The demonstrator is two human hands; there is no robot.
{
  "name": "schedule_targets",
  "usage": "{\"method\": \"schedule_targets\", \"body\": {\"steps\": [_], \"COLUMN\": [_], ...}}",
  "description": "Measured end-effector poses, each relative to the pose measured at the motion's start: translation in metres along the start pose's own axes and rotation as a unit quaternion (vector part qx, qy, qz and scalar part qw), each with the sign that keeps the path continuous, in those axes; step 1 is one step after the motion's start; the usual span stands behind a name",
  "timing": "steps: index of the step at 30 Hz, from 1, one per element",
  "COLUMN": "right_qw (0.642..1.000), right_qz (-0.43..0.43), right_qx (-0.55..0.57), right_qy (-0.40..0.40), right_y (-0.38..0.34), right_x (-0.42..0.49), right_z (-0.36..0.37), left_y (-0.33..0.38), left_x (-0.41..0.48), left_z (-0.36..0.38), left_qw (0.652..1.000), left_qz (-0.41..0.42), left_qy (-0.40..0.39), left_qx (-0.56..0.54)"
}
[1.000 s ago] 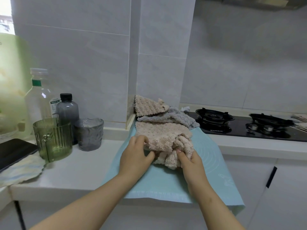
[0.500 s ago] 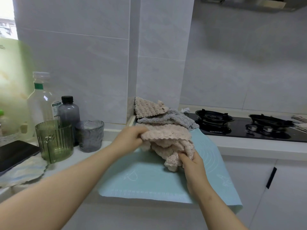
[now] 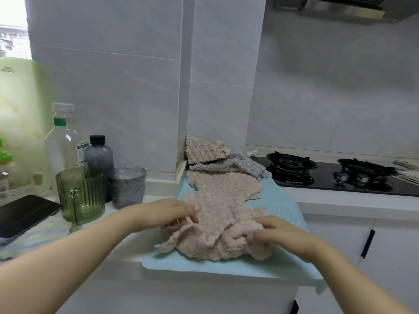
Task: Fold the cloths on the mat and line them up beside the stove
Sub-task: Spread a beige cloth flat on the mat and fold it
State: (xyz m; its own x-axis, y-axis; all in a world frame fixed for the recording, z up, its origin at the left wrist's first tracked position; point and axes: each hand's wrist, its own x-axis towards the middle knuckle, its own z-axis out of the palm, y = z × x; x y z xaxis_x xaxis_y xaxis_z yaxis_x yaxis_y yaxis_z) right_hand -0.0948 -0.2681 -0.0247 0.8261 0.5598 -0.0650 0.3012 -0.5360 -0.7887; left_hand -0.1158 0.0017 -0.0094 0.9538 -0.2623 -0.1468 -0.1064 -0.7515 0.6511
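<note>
White countertop (image 3: 127,275): runs from the window end on my left to the stove end on my right; carries everything listed below.

Black gas stove (image 3: 335,177): set into the counter's right part, two burners, touching nothing I hold.

Pale blue mat (image 3: 226,267): lies on the counter just left of the stove, its front edge at the counter's front edge.

Clear plastic bottle (image 3: 63,141): back left of the counter, by the wall.

Crumpled beige cloth (image 3: 215,232): bunched on the mat's front half, unfolded, its far part spread flat toward the mat's back edge.

Second beige cloth (image 3: 204,150) and grey cloth (image 3: 235,165): heaped at the mat's back edge against the wall corner, the grey one trailing toward the stove.

Dark phone (image 3: 22,214): flat at the counter's left edge.

Green ribbed cup (image 3: 80,196): left of the mat, beside a grey glass (image 3: 127,188) and in front of a dark-capped bottle (image 3: 99,155).

My left hand (image 3: 167,211): fingers curled, pinching the crumpled cloth's left edge.

My right hand (image 3: 278,232): closed on the same cloth's right fold, near the mat's front right.
</note>
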Motion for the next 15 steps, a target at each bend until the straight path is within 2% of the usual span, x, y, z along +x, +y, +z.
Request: {"method": "schedule_targets", "body": {"steps": [1, 3, 5, 6, 10, 12, 15], "right_qw": [0.999, 0.988, 0.966, 0.953, 0.912, 0.895, 0.912], "right_qz": [0.012, 0.026, 0.055, 0.084, 0.215, 0.194, 0.112], "right_qx": [0.047, 0.084, -0.015, -0.063, -0.257, -0.318, -0.307], "right_qy": [0.015, 0.124, 0.254, 0.284, 0.236, 0.243, 0.249], "right_y": [-0.005, -0.004, 0.006, 0.012, 0.027, 0.032, 0.035], "right_x": [0.000, 0.013, 0.036, 0.046, 0.069, 0.077, 0.086], "right_z": [-0.003, -0.005, -0.003, -0.003, 0.005, 0.014, 0.019], "left_y": [0.000, -0.003, -0.009, -0.013, -0.022, -0.027, -0.032], "left_x": [0.010, 0.031, 0.049, 0.057, 0.075, 0.081, 0.089], "left_z": [-0.001, 0.002, 0.009, 0.013, 0.021, 0.023, 0.021], "left_qw": [0.997, 0.977, 0.964, 0.965, 0.943, 0.930, 0.918], "left_qz": [-0.012, -0.037, -0.068, -0.084, -0.123, -0.139, -0.169], "left_qy": [0.065, 0.202, 0.237, 0.228, 0.270, 0.273, 0.267], "left_qx": [-0.030, 0.063, 0.099, 0.098, 0.149, 0.205, 0.238]}}
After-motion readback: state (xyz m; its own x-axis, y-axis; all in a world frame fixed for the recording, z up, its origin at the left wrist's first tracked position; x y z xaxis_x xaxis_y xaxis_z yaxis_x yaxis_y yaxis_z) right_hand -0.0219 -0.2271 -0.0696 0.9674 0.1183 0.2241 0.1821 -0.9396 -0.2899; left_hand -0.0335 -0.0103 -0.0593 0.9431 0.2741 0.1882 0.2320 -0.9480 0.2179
